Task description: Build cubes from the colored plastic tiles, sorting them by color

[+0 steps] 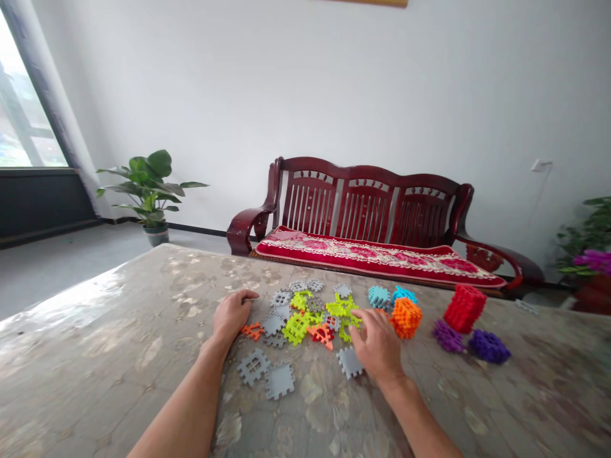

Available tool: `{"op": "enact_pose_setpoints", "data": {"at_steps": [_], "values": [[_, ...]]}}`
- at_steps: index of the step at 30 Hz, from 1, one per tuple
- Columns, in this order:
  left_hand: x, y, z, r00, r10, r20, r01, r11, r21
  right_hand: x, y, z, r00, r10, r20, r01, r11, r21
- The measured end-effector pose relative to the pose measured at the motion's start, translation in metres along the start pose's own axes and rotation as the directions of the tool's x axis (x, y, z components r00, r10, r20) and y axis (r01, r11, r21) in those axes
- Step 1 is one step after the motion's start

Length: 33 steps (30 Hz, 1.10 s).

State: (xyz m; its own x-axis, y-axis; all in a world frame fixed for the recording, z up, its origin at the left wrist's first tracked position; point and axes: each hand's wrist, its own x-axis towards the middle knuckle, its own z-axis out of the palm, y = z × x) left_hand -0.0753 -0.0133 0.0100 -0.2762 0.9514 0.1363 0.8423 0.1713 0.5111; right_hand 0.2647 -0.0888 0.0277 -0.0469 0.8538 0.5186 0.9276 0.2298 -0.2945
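Observation:
A scatter of flat interlocking plastic tiles (pixel 305 315) in grey, lime green and orange lies on the patterned table (pixel 119 356). My left hand (pixel 232 313) rests on the table at the left edge of the pile, fingers curled, beside an orange tile (pixel 252 330). My right hand (pixel 377 345) lies palm down at the right of the pile, fingertips on a lime green tile (pixel 347 326), next to an assembled orange cube (pixel 406 317). Two grey tiles (pixel 266 373) lie nearer me.
A red assembled cube (pixel 464 308), two purple pieces (pixel 470 342) and teal pieces (pixel 390 296) sit to the right. Beyond the table stands a dark wooden bench (pixel 367 216) with a red cushion. Potted plants stand at the left (pixel 150 191) and far right (pixel 589 245).

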Motion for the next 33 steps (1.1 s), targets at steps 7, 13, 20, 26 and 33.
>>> {"op": "enact_pose_setpoints", "data": {"at_steps": [7, 13, 20, 26, 33], "values": [[-0.002, 0.004, 0.007, 0.956, 0.287, 0.068, -0.276, 0.951, -0.136, 0.043, -0.06, 0.033, 0.917, -0.279, 0.284, 0.265, 0.96, 0.085], [-0.01, 0.014, 0.002, 0.896, 0.427, 0.122, -0.4, 0.895, -0.196, 0.053, -0.066, 0.05, 0.857, -0.363, 0.365, 0.356, 0.93, 0.089], [-0.011, 0.014, 0.006, 0.881, 0.461, 0.111, -0.447, 0.885, -0.131, 0.046, -0.061, 0.044, 0.923, -0.272, 0.274, 0.26, 0.962, 0.079], [-0.009, 0.012, 0.008, 0.901, 0.415, 0.127, -0.397, 0.906, -0.146, 0.057, -0.088, 0.051, 0.892, -0.289, 0.347, 0.312, 0.95, -0.011], [-0.003, 0.006, 0.016, 0.916, 0.394, 0.077, -0.373, 0.905, -0.202, 0.067, -0.116, 0.052, 0.845, -0.236, 0.48, 0.344, 0.927, -0.15]]}}
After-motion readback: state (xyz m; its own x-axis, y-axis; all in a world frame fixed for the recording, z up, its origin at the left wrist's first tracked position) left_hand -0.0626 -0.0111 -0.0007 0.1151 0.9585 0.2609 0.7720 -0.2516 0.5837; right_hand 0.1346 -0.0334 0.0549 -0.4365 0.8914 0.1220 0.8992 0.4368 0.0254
